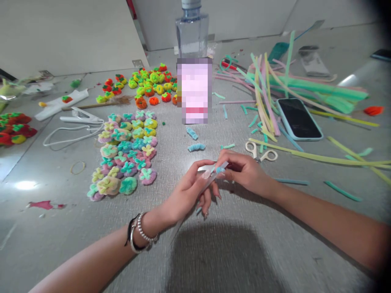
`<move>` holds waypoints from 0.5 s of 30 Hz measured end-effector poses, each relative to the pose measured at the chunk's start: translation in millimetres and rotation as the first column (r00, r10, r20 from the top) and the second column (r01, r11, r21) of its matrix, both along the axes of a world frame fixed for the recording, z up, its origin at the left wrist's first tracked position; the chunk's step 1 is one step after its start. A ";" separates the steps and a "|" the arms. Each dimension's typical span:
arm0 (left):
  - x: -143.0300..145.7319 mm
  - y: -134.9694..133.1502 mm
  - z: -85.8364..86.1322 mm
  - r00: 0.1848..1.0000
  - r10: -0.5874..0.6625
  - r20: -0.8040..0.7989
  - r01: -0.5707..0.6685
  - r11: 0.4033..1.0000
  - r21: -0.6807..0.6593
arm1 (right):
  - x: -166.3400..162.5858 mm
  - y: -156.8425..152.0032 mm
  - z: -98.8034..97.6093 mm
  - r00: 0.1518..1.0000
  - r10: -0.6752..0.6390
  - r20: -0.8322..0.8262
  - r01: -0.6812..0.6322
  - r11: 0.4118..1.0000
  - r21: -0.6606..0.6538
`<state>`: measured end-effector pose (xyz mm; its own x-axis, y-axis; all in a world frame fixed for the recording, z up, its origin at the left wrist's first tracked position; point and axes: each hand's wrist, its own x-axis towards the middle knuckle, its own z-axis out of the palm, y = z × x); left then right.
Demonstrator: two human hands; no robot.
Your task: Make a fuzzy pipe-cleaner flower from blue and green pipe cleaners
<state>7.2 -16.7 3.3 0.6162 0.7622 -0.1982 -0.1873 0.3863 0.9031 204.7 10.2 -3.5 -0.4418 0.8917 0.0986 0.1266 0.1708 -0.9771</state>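
My left hand (195,185) grips a narrow translucent plastic strip (225,165), which slants from beneath my palm up to the right. Around the strip's upper end sits a short light blue pipe cleaner (218,170). The fingers of my right hand (242,169) are pinched against that blue piece, close to my left fingertips. Just beyond both hands lie two light blue coils, one nearer coil (196,147) and one farther coil (192,133). White-handled scissors (265,154) rest behind my right wrist, their blades partly hidden.
Rows of pastel fuzzy pumpkins (122,150) lie to the left, with orange and green ones (152,81) behind. A clear bottle (192,32) stands at the back, behind a blurred-out screen (195,91). Rightward are a phone (299,119) and loose pipe cleaners (320,89).
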 end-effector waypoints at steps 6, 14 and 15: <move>0.4 -5.8 -2.9 0.936 0.163 -0.313 -0.034 0.924 0.380 | -2.4 -2.2 2.0 0.998 -0.042 -0.046 0.037 0.994 -0.100; -3.2 -6.7 -6.4 0.931 0.202 -0.306 -0.071 0.918 0.391 | -1.5 0.4 -0.8 1.000 -0.008 -0.016 0.007 0.999 -0.041; -3.0 -6.5 -5.7 0.932 0.206 -0.298 -0.088 0.926 0.368 | -1.6 0.2 0.5 1.000 0.002 0.002 -0.002 0.999 -0.032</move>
